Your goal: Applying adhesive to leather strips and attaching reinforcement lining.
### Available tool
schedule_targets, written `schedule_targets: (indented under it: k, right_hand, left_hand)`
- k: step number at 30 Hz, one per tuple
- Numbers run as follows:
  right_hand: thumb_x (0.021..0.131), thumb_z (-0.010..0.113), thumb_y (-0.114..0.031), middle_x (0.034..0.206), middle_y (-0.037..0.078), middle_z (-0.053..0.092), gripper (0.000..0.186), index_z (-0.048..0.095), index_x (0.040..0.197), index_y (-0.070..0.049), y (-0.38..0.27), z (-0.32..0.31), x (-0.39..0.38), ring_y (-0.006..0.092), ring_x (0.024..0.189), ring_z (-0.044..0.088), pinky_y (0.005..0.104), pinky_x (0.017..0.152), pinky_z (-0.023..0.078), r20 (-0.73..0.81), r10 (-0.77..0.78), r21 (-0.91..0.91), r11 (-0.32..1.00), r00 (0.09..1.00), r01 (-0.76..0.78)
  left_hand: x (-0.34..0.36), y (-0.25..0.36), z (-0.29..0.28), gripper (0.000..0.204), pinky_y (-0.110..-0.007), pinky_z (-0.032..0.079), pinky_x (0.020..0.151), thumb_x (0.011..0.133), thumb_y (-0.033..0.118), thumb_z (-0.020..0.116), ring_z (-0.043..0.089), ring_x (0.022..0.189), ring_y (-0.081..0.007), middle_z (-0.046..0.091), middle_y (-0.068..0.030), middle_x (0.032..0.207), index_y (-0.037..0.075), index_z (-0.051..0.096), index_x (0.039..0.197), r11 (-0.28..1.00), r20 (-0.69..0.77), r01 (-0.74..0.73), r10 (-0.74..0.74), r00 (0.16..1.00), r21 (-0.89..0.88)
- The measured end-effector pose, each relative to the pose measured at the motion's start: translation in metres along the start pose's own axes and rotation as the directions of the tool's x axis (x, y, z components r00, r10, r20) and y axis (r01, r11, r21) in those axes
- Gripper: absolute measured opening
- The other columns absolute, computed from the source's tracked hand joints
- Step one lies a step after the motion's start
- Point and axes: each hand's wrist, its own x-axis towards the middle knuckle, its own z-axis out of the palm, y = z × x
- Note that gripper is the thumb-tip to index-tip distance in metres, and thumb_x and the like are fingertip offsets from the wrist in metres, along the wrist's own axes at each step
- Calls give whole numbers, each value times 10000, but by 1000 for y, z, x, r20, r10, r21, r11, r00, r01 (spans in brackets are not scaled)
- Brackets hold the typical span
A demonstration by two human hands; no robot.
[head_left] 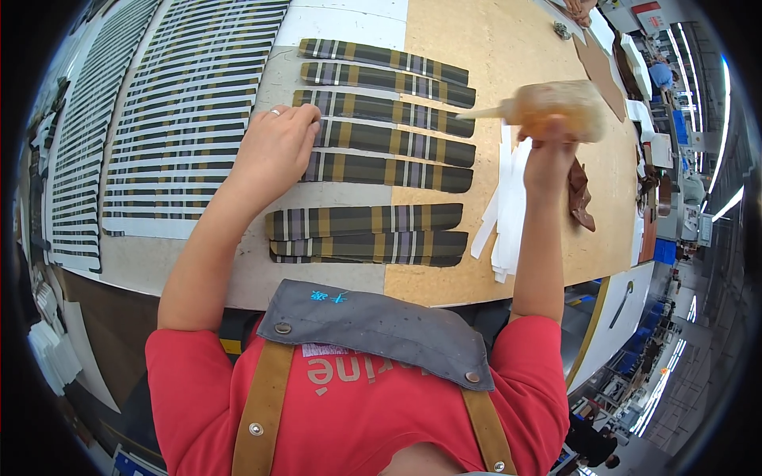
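Note:
My left hand (278, 147), a ring on one finger, has its bent fingers together at the left end of a plaid fabric strip (381, 106) in olive, yellow, purple and white; its fingertips are partly hidden. My right hand (556, 147) grips a translucent squeeze bottle (579, 107) with amber contents, tilted sideways, its long nozzle pointing left over the strips' right ends. Several such strips lie in a column on the table, including a small overlapping group (373, 247) nearest me. Loose white strips (512, 230) lie beside my right forearm.
Large sheets of white-banded plaid strips (186, 95) cover the table's left (329, 287). A brown scrap (579, 198) and cardboard (595, 71) lie right. A co-worker's hands (579, 12) show at the far edge; other people (591, 444) and cluttered benches (667, 206) stand beyond.

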Motion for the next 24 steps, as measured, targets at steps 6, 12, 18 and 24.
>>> schedule_targets:
  k: [6, 12, 18, 24]
  right_hand:
    - [772, 596, -607, 1017, 69, 598, 642, 499, 1156, -102, -33, 22, 14, 145, 697, 507, 232, 549, 395, -92, 274, 534, 825, 957, -185]
    - [823, 648, -414, 954, 72, 588, 499, 462, 1132, -70, -8, 115, -13, 145, 748, 587, 263, 519, 479, 99, 220, 352, 904, 970, -241]
    - [696, 810, -230, 1040, 77, 551, 630, 457, 1172, -16, 1, 170, -20, 195, 923, 586, 308, 819, 489, 393, 52, 198, 970, 918, -140]
    - [629, 849, -284, 1191, 117, 439, 728, 451, 1184, -33, 20, 177, -21, 239, 1057, 530, 343, 859, 452, 498, -10, -140, 986, 867, 91]
  left_hand:
    - [-25, 9, -5, 199, -402, 367, 938, 859, 66, 508, 515, 1051, -310, 539, -155, 1147, 3, 544, 1044, 985, -58, -148, 153, 987, 86]
    - [-46, 9, 13, 277, -410, 329, 997, 834, 84, 542, 494, 1121, -285, 536, -143, 1171, 0, 533, 1098, 977, -61, -143, 154, 986, 159]
    - [-48, 6, 20, 305, -405, 325, 999, 818, 120, 564, 487, 1124, -267, 540, -130, 1173, 12, 539, 1102, 978, -75, -113, 127, 989, 174]
    - [-49, 6, 20, 303, -405, 324, 1000, 818, 126, 560, 486, 1124, -270, 545, -129, 1170, 14, 540, 1100, 978, -79, -101, 117, 990, 183]
